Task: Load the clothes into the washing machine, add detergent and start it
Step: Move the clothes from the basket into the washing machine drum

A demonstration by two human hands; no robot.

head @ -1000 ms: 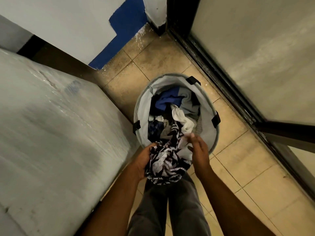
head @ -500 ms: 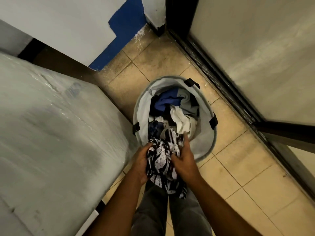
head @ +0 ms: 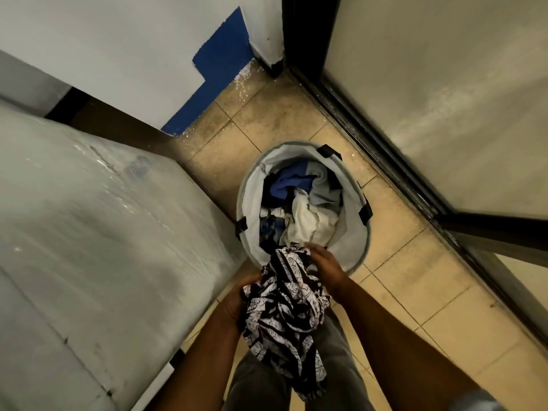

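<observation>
both hands now hold the black-and-white patterned garment (head: 284, 310) higher and nearer the body than a second ago, left hand (head: 237, 301) gripping its side, right hand (head: 323, 265) its top, almost clear of the laundry basket (head: 249, 191), so loading has barely begun.

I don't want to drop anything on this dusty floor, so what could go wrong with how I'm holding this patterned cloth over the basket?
The black-and-white garment hangs well below your left hand and right hand, so its loose end might drag or catch on your legs. Its top sits at the rim of the laundry basket, next to the white cloth, so lifting may pull that out onto the gritty tile floor.
</observation>
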